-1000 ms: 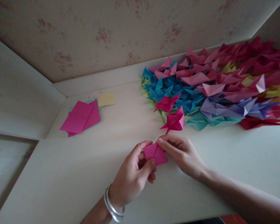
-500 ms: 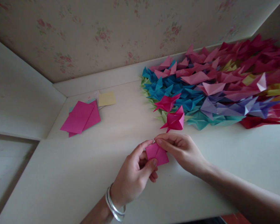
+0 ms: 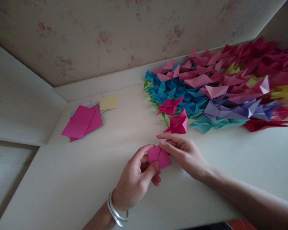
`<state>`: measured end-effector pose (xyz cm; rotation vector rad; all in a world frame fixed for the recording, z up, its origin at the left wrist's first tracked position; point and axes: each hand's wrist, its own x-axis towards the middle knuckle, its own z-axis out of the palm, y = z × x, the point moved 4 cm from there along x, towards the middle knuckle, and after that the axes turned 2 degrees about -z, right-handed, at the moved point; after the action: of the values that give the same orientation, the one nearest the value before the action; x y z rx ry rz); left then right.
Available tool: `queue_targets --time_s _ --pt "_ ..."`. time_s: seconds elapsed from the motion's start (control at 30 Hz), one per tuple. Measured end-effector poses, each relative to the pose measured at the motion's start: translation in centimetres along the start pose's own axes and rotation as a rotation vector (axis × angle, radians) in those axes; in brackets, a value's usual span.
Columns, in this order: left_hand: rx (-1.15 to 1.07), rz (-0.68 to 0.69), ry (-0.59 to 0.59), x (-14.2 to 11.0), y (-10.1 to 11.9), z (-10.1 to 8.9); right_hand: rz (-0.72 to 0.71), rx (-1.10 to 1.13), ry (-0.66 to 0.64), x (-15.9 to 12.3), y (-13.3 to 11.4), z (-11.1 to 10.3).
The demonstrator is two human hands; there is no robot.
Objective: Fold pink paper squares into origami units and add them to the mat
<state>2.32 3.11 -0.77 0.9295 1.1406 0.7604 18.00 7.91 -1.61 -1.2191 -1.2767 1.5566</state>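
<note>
Floral wallpaper (image 3: 103,38) fills twelve o'clock above a white ledge (image 3: 105,81). A white panel (image 3: 19,95) stands at nine; something red (image 3: 241,224) shows near four.

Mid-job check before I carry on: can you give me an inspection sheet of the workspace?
Surface: white tabletop, bare between the paper groups.
Job's things: small folded pink paper square, held above the tabletop; multicoloured pile of pointed folded-paper shapes at right.
Clutter: overlapping flat pink paper sheets and a pale yellow paper square at left.
Hands: left hand grips the folded square; right hand has its thumb at the top corner, grip unclear.
Cables: nothing seen.
Surroundings: floral-patterned wall behind; white panel at left.
</note>
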Motion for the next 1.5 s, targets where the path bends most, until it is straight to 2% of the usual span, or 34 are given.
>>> queue_targets --time_s 0.13,0.2,0.27,0.47,0.63,0.87,1.0,1.1,1.2,1.3,1.4,1.5 --pt "-0.005 0.053 0.121 -0.1 0.8 -0.7 0.061 0.169 -0.180 -0.2 -0.1 0.5" --pt "0.011 0.082 0.184 -0.2 1.2 -1.2 0.096 0.171 -0.284 -0.5 -0.1 1.0" --pt "0.030 0.106 0.213 -0.2 1.5 -1.4 0.092 0.154 -0.317 -0.7 0.0 1.3" --pt "0.114 0.116 0.199 -0.2 1.7 -1.1 0.015 0.166 -0.247 -0.5 -0.3 1.0" --pt "0.074 0.152 0.204 -0.5 2.2 -1.3 -0.022 0.160 -0.190 -0.7 -0.4 0.5" --pt "-0.199 0.080 0.088 -0.6 1.1 -2.0 0.059 0.416 -0.197 -0.7 0.7 0.3" --pt "-0.216 0.099 0.099 -0.5 0.7 -2.1 0.120 0.523 -0.183 -0.6 0.7 0.2" --pt "-0.149 0.159 0.153 -0.5 1.0 -2.2 0.104 0.551 -0.193 -0.6 0.5 0.3" --pt "-0.077 0.206 0.160 -0.5 1.5 -2.1 0.045 0.534 -0.196 -0.7 0.6 0.2" --pt "-0.060 0.206 0.099 -0.6 1.8 -1.9 -0.029 0.486 -0.191 -0.9 0.9 0.0" --pt "-0.059 0.148 0.069 -0.5 1.6 -1.8 -0.079 0.422 -0.178 -1.0 0.7 -0.2" --pt "-0.032 0.065 0.127 -0.4 1.1 -2.1 -0.150 0.258 -0.172 -1.2 0.0 -0.1"
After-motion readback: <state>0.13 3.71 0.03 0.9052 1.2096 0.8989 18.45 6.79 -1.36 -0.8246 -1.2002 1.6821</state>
